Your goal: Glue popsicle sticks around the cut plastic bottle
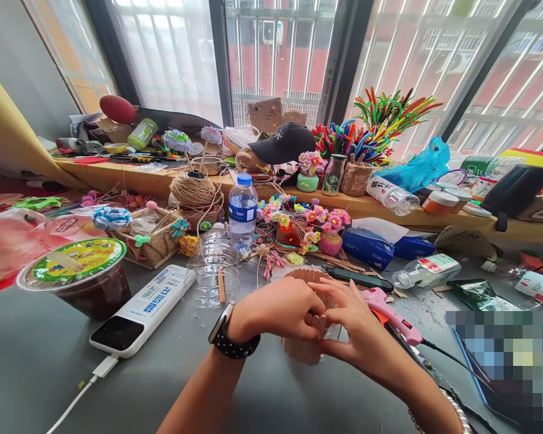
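In front of me on the grey table stands a round container [298,351], its side lined with upright wooden craft sticks with rounded ends. Part of its wall shows as clear plastic. My left hand [276,308], with a watch on the wrist, reaches over it with curled fingers. A short craft stick [322,323] shows at those fingertips, against the wall. My right hand [355,319] grips the container's right side, thumb below and fingers spread over the rim. Both hands hide much of the container. Right of it lies a pink hot glue gun [393,316].
A clear cut plastic bottle [215,265], a white power bank [145,310] and a dark drink cup [85,280] stand or lie to the left. Behind are a water bottle [243,214], yarn flowers [332,226] and tissue packs [368,244]. The glue gun's cord trails right.
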Action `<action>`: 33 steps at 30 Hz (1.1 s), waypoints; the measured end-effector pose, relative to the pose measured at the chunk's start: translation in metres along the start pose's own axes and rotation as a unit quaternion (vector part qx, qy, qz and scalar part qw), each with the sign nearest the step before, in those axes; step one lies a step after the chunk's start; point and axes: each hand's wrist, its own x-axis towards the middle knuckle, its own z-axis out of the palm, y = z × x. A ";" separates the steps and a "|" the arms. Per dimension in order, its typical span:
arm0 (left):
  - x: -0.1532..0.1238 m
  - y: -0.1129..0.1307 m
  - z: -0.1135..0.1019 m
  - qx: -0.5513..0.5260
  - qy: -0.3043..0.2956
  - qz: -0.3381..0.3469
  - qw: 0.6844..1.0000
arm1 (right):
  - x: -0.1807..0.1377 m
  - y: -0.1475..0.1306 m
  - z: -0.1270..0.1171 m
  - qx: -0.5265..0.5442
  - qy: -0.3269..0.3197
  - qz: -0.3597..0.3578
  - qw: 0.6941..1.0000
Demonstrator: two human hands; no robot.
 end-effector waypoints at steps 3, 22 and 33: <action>0.002 -0.013 -0.001 -0.051 0.022 0.016 0.998 | -0.003 0.005 -0.005 -0.008 0.042 0.002 0.999; 0.007 -0.040 0.006 -0.364 -0.032 -0.055 0.929 | -0.009 0.014 -0.014 0.006 0.003 -0.070 0.998; 0.009 -0.042 0.006 -0.347 -0.039 -0.061 0.935 | -0.008 0.019 -0.006 0.031 0.016 -0.133 0.990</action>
